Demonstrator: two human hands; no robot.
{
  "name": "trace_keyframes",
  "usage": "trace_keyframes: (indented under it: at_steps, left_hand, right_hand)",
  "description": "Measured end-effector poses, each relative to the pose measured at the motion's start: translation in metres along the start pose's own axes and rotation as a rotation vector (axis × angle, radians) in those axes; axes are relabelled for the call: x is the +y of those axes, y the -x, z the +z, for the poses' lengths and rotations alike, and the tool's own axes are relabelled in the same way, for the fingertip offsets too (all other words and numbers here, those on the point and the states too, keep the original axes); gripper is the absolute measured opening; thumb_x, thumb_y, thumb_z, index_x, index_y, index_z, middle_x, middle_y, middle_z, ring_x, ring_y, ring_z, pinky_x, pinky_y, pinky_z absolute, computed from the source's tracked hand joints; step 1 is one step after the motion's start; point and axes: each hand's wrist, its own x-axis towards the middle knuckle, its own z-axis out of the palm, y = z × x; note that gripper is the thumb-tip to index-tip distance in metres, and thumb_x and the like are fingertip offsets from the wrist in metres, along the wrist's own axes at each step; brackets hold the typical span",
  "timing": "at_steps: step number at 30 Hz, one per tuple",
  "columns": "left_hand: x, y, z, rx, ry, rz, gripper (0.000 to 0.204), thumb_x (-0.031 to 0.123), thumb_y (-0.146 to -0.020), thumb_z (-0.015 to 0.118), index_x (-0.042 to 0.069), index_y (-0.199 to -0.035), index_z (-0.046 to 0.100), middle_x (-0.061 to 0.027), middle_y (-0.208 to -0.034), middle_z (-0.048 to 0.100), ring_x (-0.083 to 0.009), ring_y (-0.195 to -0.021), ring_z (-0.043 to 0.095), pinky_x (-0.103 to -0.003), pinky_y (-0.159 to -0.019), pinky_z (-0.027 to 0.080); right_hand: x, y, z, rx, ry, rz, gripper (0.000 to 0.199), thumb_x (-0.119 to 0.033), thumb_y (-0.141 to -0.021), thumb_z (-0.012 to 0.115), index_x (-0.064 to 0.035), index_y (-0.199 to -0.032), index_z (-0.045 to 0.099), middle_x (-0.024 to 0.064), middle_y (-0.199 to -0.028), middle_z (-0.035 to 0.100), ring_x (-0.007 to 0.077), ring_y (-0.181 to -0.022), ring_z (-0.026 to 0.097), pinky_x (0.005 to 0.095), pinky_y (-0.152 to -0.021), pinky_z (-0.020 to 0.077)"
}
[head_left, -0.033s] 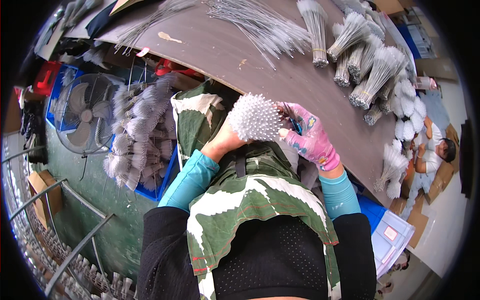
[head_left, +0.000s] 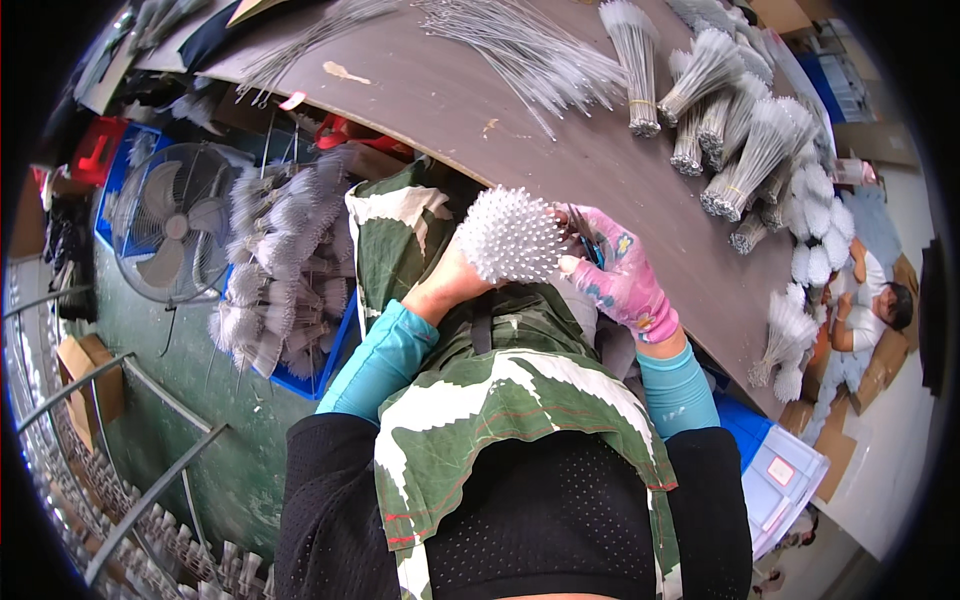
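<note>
My bare left hand is closed round a thick bundle of thin wire brushes, their white-tipped ends facing up as a rounded dome. On the bundle's right side is my right hand, in a pink flowered glove with the fingertips uncovered. It grips a small dark hand tool with a blue part, its jaws close to the bundle; whether pliers or scissors, I cannot tell. The lower part of the bundle is hidden behind my left hand and the camouflage apron.
A brown table lies ahead, with loose wire brushes and tied bundles on it. To the left are a standing fan and a heap of brushes in a blue crate. Another person sits at the far right.
</note>
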Motion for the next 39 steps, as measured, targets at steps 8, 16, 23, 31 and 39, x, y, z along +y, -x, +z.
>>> trace_keyframes:
  at_steps: [8,16,23,31,39]
  left_hand:
    - [0.053,0.015,-0.011,0.183,0.141,-0.17,0.069,0.011,-0.063,0.08,0.004,-0.124,0.049,-0.0095,-0.124,0.053,-0.0202,-0.114,0.05,-0.034,-0.1,0.036]
    - [0.069,0.014,-0.008,0.221,0.494,-0.368,0.077,0.01,-0.063,0.081,0.002,-0.128,0.041,-0.0086,-0.122,0.053,-0.0177,-0.114,0.049,-0.032,-0.098,0.038]
    - [0.055,0.018,-0.015,0.155,0.217,-0.231,0.071,0.017,-0.064,0.082,0.004,-0.125,0.049,-0.0103,-0.127,0.051,-0.021,-0.121,0.043,-0.034,-0.104,0.03]
    - [0.032,0.028,-0.015,0.139,0.544,-0.422,0.063,0.015,-0.069,0.078,0.003,-0.124,0.05,-0.0092,-0.124,0.053,-0.0221,-0.116,0.046,-0.035,-0.102,0.033]
    - [0.025,0.024,-0.014,0.098,0.558,-0.415,0.062,0.013,-0.072,0.076,0.002,-0.126,0.047,-0.0092,-0.124,0.053,-0.0206,-0.117,0.046,-0.034,-0.101,0.034]
  right_hand:
    - [-0.004,-0.001,0.019,0.083,-0.272,-0.089,0.039,-0.006,-0.084,0.06,0.0023,-0.121,0.05,0.0062,-0.111,0.057,0.0121,-0.101,0.052,0.0269,-0.088,0.042]
    - [-0.005,0.004,0.019,0.196,-0.245,-0.093,0.031,-0.007,-0.084,0.063,0.0018,-0.112,0.055,0.0051,-0.104,0.06,0.0101,-0.094,0.055,0.0248,-0.084,0.0442]
    - [-0.008,0.009,0.02,0.152,-0.129,-0.109,0.029,-0.004,-0.084,0.06,0.0021,-0.111,0.055,0.0048,-0.103,0.06,0.0101,-0.095,0.055,0.0243,-0.084,0.0437]
    - [-0.001,0.014,0.034,0.213,-0.207,-0.046,0.027,-0.002,-0.085,0.058,0.0003,-0.112,0.052,0.0032,-0.105,0.056,0.0091,-0.092,0.054,0.0235,-0.081,0.0443]
    - [0.008,0.017,0.021,0.221,-0.291,0.018,0.023,-0.006,-0.089,0.055,-0.0037,-0.111,0.054,0.0004,-0.102,0.057,0.0039,-0.082,0.051,0.0185,-0.069,0.0424]
